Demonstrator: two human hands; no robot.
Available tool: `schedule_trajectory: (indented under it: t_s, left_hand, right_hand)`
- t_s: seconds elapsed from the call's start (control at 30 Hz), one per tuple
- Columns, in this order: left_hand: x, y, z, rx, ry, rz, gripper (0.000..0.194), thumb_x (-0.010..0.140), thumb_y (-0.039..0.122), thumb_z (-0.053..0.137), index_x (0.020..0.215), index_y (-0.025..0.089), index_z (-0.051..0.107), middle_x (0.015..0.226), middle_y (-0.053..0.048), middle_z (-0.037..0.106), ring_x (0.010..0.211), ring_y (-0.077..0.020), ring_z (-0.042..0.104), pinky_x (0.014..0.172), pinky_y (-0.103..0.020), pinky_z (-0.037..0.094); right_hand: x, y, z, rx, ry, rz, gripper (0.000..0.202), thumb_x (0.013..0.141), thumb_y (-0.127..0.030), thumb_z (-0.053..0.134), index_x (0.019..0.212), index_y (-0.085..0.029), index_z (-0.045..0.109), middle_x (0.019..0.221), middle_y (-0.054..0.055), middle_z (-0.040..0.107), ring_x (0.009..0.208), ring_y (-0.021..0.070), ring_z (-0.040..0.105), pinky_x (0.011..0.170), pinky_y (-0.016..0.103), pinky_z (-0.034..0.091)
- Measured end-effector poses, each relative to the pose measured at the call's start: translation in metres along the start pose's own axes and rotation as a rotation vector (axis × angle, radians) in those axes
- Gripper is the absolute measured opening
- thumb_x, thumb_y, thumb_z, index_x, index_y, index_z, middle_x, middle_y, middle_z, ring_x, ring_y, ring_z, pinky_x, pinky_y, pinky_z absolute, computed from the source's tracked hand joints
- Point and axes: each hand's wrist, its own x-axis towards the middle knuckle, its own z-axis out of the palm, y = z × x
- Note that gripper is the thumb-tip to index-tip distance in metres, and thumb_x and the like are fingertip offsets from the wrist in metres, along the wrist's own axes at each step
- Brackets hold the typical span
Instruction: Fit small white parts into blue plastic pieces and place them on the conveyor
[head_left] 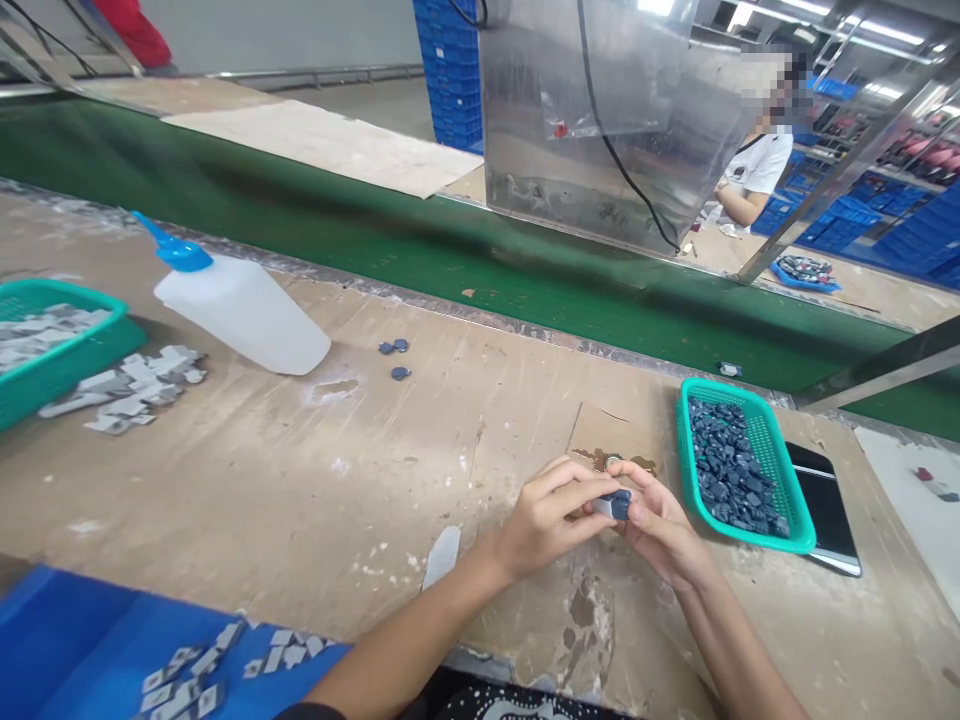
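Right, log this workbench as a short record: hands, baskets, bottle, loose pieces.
Left hand: holding a small grey and dark-blue piece
Right hand: thumb at the piece's dark-blue end; grip unclear
Right basket: green, holding dark-blue parts
Left basket: green, light-grey pieces inside, cut off by the frame edge
Bottle: whitish, blue nozzle
Loose: grey pile beside the left basket; a few dark-blue bits right of the bottle
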Motion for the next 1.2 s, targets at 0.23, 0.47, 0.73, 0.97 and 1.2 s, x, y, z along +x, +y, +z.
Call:
schedule_trajectory:
  t_s: [0.23,0.47,0.73,0.97,1.2]
  left_hand:
    - [0.007,0.013,-0.001,-0.024,-0.074,-0.039,0.027,0.078,0.019,0.058,0.104,0.021,0.06,0.092,-0.006,0.062,0.085,-0.0151,0.059,0.075,-0.028,0.05]
    - [0.063,-0.05,-0.018,0.117,-0.218,-0.266,0.025,0.078,0.023,0.056,0.102,0.021,0.06,0.101,-0.003,0.06,0.093,-0.0165,0.056,0.085,-0.03,0.045]
    - [0.163,-0.162,-0.016,0.64,-0.073,-0.349,0.031,0.077,0.01,0.046,0.105,0.017,0.058,0.112,-0.009,0.055,0.107,-0.0245,0.046,0.095,-0.039,0.036]
    - [0.138,-0.175,-0.014,0.71,0.036,-0.354,0.044,0.082,0.017,0.04,0.125,0.008,0.041,0.128,-0.017,0.04,0.122,-0.0274,0.034,0.103,-0.043,0.026]
    - [0.108,-0.165,-0.02,0.686,-0.07,-0.321,0.03,0.08,0.02,0.043,0.105,0.016,0.058,0.121,-0.009,0.051,0.117,-0.0227,0.041,0.103,-0.038,0.031]
  right_hand:
    - [-0.015,0.002,0.0,-0.2,0.041,-0.115,0.055,0.082,-0.054,0.056,0.121,-0.028,0.028,0.1,0.007,0.059,0.087,0.0236,0.058,0.071,0.035,0.048]
    - [-0.023,-0.019,-0.096,-1.263,0.614,-0.473,0.024,0.083,-0.027,0.043,0.1,-0.018,0.059,0.1,0.01,0.06,0.095,0.0278,0.053,0.085,0.044,0.04]
    - [-0.01,-0.015,-0.139,-1.453,0.605,-0.312,0.024,0.071,-0.013,0.041,0.078,-0.016,0.064,0.078,0.007,0.061,0.077,0.0247,0.055,0.074,0.038,0.044]
    - [-0.013,-0.016,-0.133,-1.323,0.607,-0.399,0.025,0.074,-0.014,0.038,0.082,-0.016,0.062,0.085,0.008,0.059,0.083,0.0246,0.054,0.077,0.04,0.043]
    - [-0.018,-0.016,-0.132,-1.285,0.575,-0.419,0.023,0.078,-0.022,0.039,0.082,-0.018,0.061,0.085,0.007,0.058,0.082,0.0254,0.054,0.073,0.04,0.044]
